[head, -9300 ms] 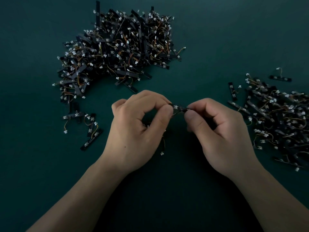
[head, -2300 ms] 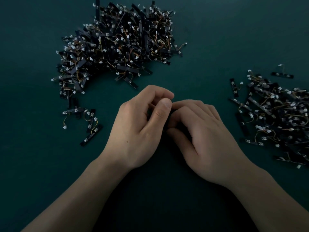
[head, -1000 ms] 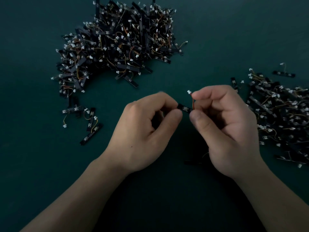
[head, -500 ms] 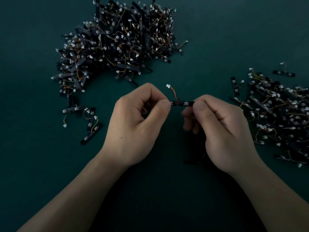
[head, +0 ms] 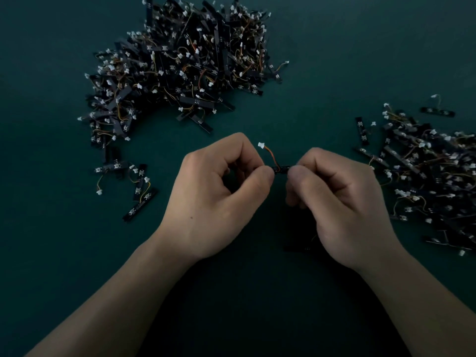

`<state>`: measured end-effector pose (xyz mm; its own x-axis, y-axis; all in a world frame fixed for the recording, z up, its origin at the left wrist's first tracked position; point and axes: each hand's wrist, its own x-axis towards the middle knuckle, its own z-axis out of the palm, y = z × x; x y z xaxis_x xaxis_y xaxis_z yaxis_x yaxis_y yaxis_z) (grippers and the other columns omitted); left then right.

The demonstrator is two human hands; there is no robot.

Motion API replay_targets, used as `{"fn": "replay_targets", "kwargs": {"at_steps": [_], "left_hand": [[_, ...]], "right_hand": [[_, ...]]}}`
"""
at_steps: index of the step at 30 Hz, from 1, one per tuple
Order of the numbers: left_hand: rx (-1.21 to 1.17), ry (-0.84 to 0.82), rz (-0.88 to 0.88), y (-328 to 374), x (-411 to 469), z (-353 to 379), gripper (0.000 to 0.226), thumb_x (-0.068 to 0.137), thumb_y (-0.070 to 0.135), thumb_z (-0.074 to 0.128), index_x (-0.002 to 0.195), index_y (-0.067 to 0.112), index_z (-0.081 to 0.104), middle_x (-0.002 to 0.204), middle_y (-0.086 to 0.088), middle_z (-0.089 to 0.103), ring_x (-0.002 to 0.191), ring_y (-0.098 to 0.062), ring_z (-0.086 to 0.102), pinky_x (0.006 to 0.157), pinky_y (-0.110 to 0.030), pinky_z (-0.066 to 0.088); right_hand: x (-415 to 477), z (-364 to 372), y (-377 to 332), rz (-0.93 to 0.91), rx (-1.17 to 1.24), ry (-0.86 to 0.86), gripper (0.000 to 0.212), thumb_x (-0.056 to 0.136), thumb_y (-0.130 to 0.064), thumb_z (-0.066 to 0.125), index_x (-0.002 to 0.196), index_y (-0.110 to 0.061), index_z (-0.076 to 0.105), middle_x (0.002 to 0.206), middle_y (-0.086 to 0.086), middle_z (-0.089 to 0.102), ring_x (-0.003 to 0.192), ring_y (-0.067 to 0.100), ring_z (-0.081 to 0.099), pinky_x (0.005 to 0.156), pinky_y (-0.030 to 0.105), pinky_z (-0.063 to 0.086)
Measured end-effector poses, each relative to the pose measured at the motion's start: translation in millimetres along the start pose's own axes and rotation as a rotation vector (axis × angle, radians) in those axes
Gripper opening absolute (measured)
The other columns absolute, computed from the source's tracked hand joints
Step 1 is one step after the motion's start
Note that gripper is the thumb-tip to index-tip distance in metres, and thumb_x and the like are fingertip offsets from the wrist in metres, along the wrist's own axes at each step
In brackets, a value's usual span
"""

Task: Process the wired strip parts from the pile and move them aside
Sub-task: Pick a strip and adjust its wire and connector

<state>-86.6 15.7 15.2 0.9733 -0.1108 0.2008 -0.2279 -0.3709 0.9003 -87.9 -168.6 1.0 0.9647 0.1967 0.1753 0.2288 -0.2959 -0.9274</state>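
Note:
Between my two hands a small black strip part is held level above the dark green table. Its orange wire curls up to a white connector. My left hand pinches the strip's left end with thumb and forefinger. My right hand pinches the right end the same way. A big pile of wired strip parts lies at the back left. A second, flatter heap of strip parts lies at the right.
A few loose strips lie left of my left hand, near the big pile's lower edge. One dark strip lies on the table under my right hand. A single strip sits apart at the far right.
Both hands have closed in on the strip, so less of it shows between them. The wire and white connector have swung from the right to the left side.

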Motion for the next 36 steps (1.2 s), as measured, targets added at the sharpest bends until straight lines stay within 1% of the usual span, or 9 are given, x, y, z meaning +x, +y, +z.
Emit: {"fn": "replay_targets", "kwargs": {"at_steps": [7,9,14,19,22,24,28,33,36], "left_hand": [[0.017,-0.047,-0.014,-0.9,-0.6,0.6,0.020,0.088,0.011,0.062,0.072,0.012,0.051,0.062,-0.003,0.049,0.055,-0.006,0.041,0.052,-0.018,0.034],[0.015,-0.052,-0.001,-1.2,-0.3,-0.5,0.020,0.087,0.009,0.062,0.071,0.010,0.050,0.063,-0.004,0.048,0.056,-0.007,0.040,0.053,-0.018,0.033],[-0.031,-0.109,0.056,-1.3,-1.2,-1.8,0.018,0.087,0.008,0.060,0.072,0.009,0.051,0.065,-0.004,0.049,0.058,-0.019,0.043,0.054,-0.038,0.037],[-0.018,-0.104,0.050,-1.8,-0.6,-1.4,0.018,0.087,0.007,0.059,0.072,0.009,0.049,0.065,-0.005,0.049,0.060,-0.021,0.043,0.056,-0.041,0.037],[-0.045,-0.127,0.066,-2.3,-1.1,-2.0,0.018,0.086,0.015,0.057,0.073,0.008,0.049,0.065,-0.009,0.048,0.060,-0.027,0.043,0.056,-0.044,0.037],[-0.044,-0.138,0.073,-2.4,-1.5,-2.2,0.017,0.087,0.013,0.057,0.073,0.006,0.049,0.064,-0.012,0.048,0.060,-0.030,0.042,0.055,-0.046,0.036],[-0.092,-0.145,0.113,-1.5,-2.0,-3.1,0.019,0.088,0.018,0.054,0.074,0.006,0.049,0.064,-0.011,0.048,0.059,-0.030,0.043,0.055,-0.044,0.037],[-0.067,-0.197,0.133,-3.3,-1.5,-2.3,0.014,0.089,0.003,0.056,0.076,0.002,0.052,0.063,-0.011,0.049,0.057,-0.029,0.043,0.054,-0.044,0.036],[-0.059,-0.156,0.160,-3.1,-2.5,-2.9,0.017,0.093,0.018,0.056,0.083,0.005,0.057,0.069,-0.005,0.055,0.061,-0.021,0.050,0.058,-0.034,0.042]], "right_hand": [[-1.3,0.8,-0.5,-0.010,-0.064,0.002,0.037,0.100,-0.018,0.062,0.066,-0.004,0.060,0.052,0.007,0.051,0.047,0.024,0.046,0.043,0.028,0.034],[-1.5,0.9,-0.2,-0.012,-0.077,-0.004,0.038,0.099,-0.018,0.063,0.065,-0.002,0.059,0.051,0.007,0.050,0.047,0.024,0.045,0.043,0.030,0.033],[-1.5,-0.2,-1.3,-0.039,-0.068,-0.015,0.040,0.098,-0.024,0.060,0.064,-0.003,0.058,0.052,0.006,0.050,0.047,0.022,0.046,0.044,0.028,0.033],[-1.0,-2.5,-0.5,-0.030,-0.030,-0.067,0.043,0.097,-0.027,0.057,0.065,0.000,0.058,0.053,0.010,0.052,0.047,0.025,0.047,0.045,0.038,0.036],[-1.2,-4.2,0.2,-0.023,-0.004,-0.109,0.044,0.095,-0.028,0.057,0.064,0.003,0.056,0.053,0.012,0.051,0.047,0.026,0.046,0.045,0.038,0.035],[-1.3,-4.4,-0.4,-0.019,-0.003,-0.129,0.044,0.094,-0.028,0.056,0.061,0.002,0.055,0.052,0.012,0.049,0.046,0.025,0.044,0.044,0.036,0.033],[-1.4,-6.4,-1.4,-0.024,0.015,-0.196,0.046,0.092,-0.029,0.053,0.057,0.001,0.049,0.051,0.013,0.046,0.046,0.027,0.042,0.044,0.038,0.031],[-1.1,-7.5,0.9,0.001,0.034,-0.280,0.046,0.091,-0.025,0.051,0.054,-0.002,0.036,0.047,0.012,0.034,0.042,0.027,0.031,0.042,0.040,0.025],[-2.9,-7.6,2.1,-0.069,0.057,-0.220,0.045,0.093,-0.019,0.051,0.053,-0.004,0.036,0.047,0.007,0.034,0.042,0.023,0.033,0.042,0.033,0.025]]}}
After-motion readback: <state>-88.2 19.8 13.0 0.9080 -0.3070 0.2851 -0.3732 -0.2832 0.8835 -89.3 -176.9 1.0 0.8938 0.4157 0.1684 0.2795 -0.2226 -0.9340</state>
